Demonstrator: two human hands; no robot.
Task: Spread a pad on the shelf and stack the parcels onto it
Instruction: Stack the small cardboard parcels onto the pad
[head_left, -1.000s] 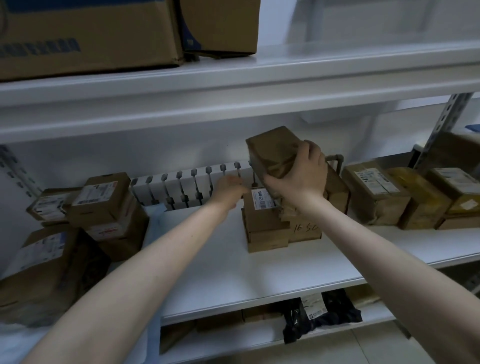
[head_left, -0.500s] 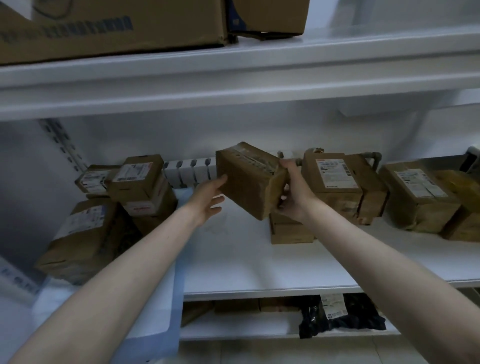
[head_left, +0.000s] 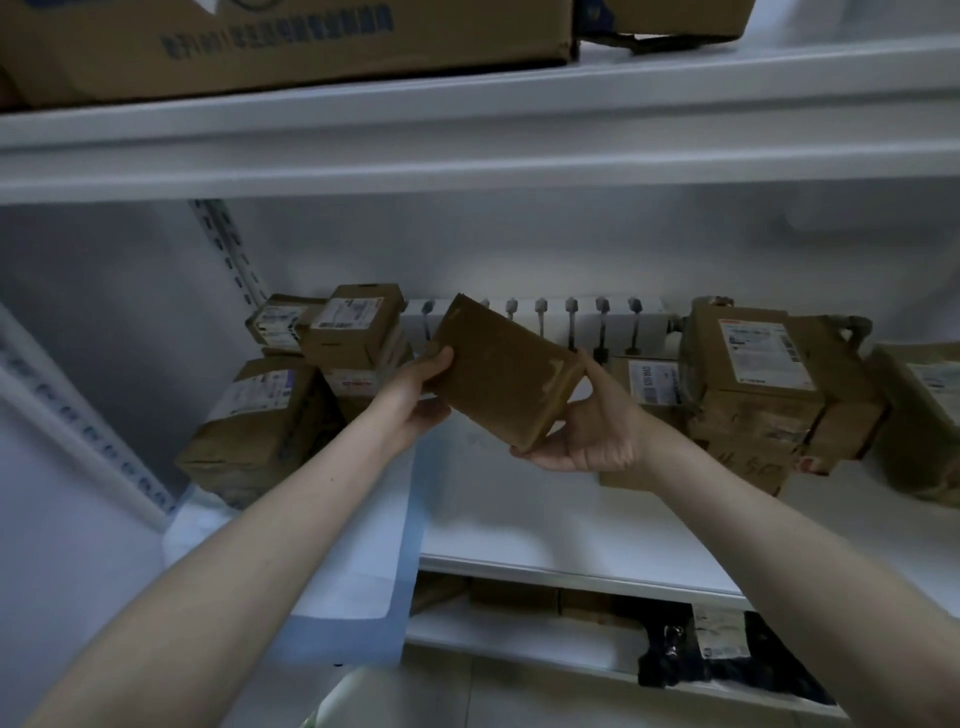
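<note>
Both hands on one brown parcel (head_left: 501, 374), held up in the air over the shelf (head_left: 545, 525), tilted, plain face toward the cam. L hand (head_left: 415, 397) grips its upper-left edge: thumb curled onto the front, other fingers behind, mostly hidden. R hand (head_left: 589, 441) cups the low right corner from below, fingers curled under the bottom edge, thumb up the right side. So both hands are closed round the box, nothing else in them.

Below & left of the grip: pad (head_left: 363, 551), white w/ blue border, on the shelf, front part hanging over the shelf lip. Further left of the L hand: stacked parcels (head_left: 260, 421) on the pad, smaller ones on top & behind. Just right of the R hand: labelled parcels (head_left: 748, 379) on bare shelf. Behind the held box: white radiator (head_left: 582, 319). Above the grip: upper shelf (head_left: 519, 156) w/ big cartons (head_left: 270, 47). Below it: lower shelf (head_left: 519, 639) w/ a black bag (head_left: 727, 660).
</note>
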